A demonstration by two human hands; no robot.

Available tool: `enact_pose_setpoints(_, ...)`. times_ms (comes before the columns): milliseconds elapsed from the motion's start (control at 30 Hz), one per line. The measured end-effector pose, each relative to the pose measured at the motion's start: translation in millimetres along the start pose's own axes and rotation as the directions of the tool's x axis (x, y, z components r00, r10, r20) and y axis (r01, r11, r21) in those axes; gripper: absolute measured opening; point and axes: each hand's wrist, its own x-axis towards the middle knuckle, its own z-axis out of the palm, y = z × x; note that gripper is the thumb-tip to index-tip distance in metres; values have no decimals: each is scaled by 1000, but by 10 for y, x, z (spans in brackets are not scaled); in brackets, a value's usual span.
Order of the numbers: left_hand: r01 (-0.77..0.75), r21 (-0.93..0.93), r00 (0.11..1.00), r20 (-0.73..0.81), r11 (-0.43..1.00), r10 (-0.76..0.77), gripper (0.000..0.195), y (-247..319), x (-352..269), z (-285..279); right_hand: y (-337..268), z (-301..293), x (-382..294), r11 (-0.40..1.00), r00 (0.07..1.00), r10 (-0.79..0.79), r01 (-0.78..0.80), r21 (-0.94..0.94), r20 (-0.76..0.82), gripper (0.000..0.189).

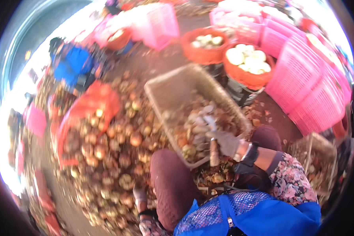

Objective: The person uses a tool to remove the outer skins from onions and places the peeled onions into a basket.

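Observation:
My right hand (225, 143), in a pale glove, grips a knife (214, 155) by its light-brown handle. Its blade (211, 122) points away from me, over a worn rectangular plastic crate (157, 113). Peeled onions (200, 119) and loose skins lie inside that crate. Down by my left knee, my gloved left hand (140, 193) reaches to the edge of a large heap of unpeeled onions (115, 144). An onion (126, 181) lies just beyond its fingers. Blur and the steep angle hide whether the left hand holds anything.
Two buckets lined with red mesh, a nearer one (247, 79) and a farther one (205, 54), hold peeled onions. Stacked pink baskets (306, 85) stand right. A red mesh sack (91, 97) spills onions at left. Behind it a person in blue (72, 65) bends down. Another crate (315, 162) sits right.

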Motion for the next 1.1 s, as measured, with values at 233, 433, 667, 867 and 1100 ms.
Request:
enact_pose_setpoints(233,231,-231,967,-52,945,-249,33,-1225,-318,688,-87,75,-110,916,968,222,-166,366,-117,40)
enact_pose_setpoints(433,373,-184,918,-69,909,-390,40,-1374,-665,619,6,120,23,913,935,292,-212,348,-199,46)
enact_pose_setpoints(667,93,-346,959,-222,934,-178,35,-649,57,542,54,170,174,962,927,273,-256,98,-258,37)
enact_pose_setpoints(867,-41,49,997,-59,998,44,65,403,1207,819,92,97,251,957,895,283,-290,32,-344,37)
enact_pose_setpoints(1100,177,-121,967,-165,977,-195,70,208,1916,1229,15,232,212,935,887,310,-349,-58,-341,47)
